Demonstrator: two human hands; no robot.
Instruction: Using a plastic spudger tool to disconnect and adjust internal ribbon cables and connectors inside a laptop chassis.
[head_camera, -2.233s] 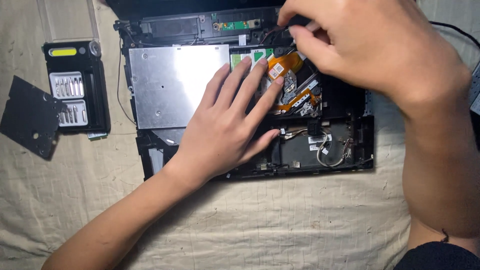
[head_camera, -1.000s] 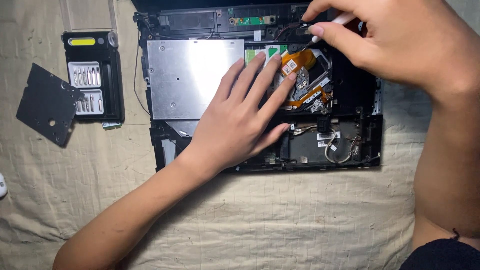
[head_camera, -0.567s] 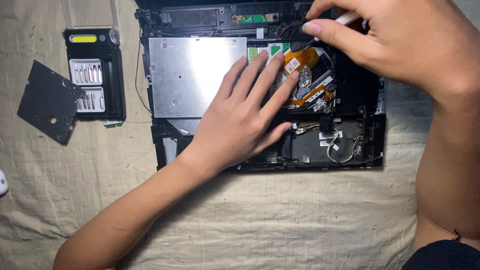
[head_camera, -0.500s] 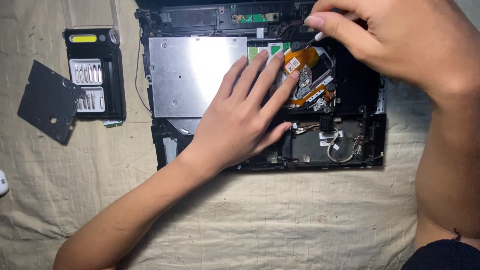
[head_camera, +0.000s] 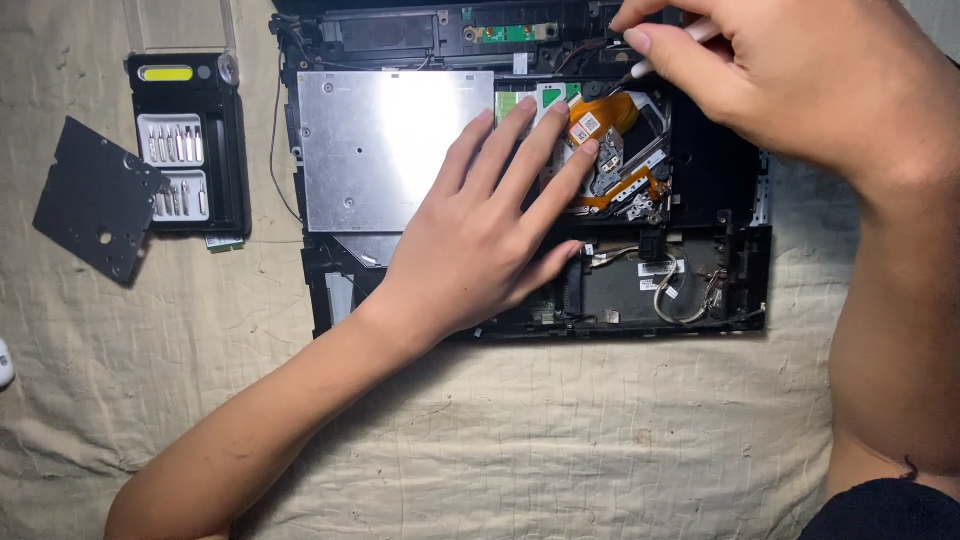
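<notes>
An opened black laptop chassis (head_camera: 735, 255) lies on a beige cloth, showing a silver metal drive plate (head_camera: 385, 150), orange flex cables (head_camera: 605, 110) and loose wires (head_camera: 680, 290). My left hand (head_camera: 480, 240) rests flat on the chassis, fingers spread, tips touching the orange cable area. At the top right my right hand (head_camera: 790, 80) pinches a thin white-handled screwdriver (head_camera: 680, 45), its tip down near the upper edge of the chassis by the orange cable.
A black screwdriver-bit case (head_camera: 185, 145) with several silver bits lies open left of the laptop. A removed black cover panel (head_camera: 95, 210) sits further left. Wrinkled beige cloth (head_camera: 560, 440) covers the surface. A small white object (head_camera: 5, 362) shows at the left edge.
The view has shifted slightly, so the laptop sits further right in frame. My right hand stays at the top edge with the screwdriver, fingers adjusting a little. My left hand has not moved.
</notes>
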